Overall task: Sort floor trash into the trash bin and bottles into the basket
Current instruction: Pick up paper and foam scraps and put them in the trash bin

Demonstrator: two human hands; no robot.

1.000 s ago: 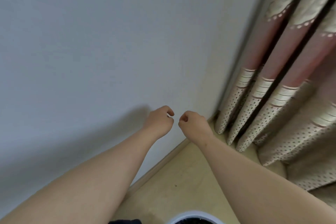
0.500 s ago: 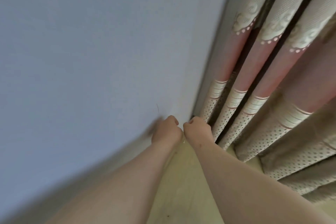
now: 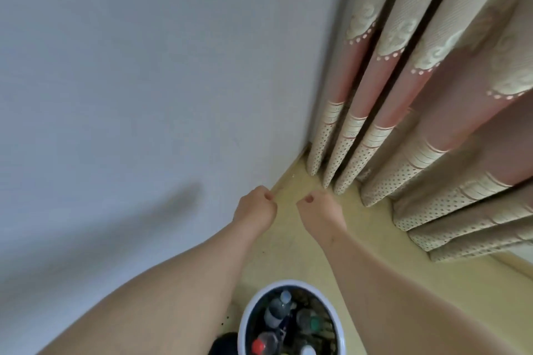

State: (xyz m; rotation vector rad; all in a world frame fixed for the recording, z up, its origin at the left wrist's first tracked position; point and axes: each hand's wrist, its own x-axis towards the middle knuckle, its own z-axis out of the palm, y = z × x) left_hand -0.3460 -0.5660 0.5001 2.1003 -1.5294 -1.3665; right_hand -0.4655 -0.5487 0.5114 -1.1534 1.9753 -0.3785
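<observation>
My left hand and my right hand are stretched out in front of me over the yellow floor, near the corner of the room. Each is curled into a fist and holds nothing. A small gap separates them. Below my forearms stands a round basket with a white rim. Inside it lie several plastic bottles: a clear bottle with a pale cap, a bottle with a green cap and a bottle with a red cap. No trash shows on the visible floor.
A grey wall fills the left side. Pink and cream curtains hang on the right and pile onto the floor. A dark object sits left of the basket, mostly cut off.
The view has tilted down, bringing the basket of bottles into sight. My fists, nearly touching half a second ago, are now slightly apart and further from the corner.
</observation>
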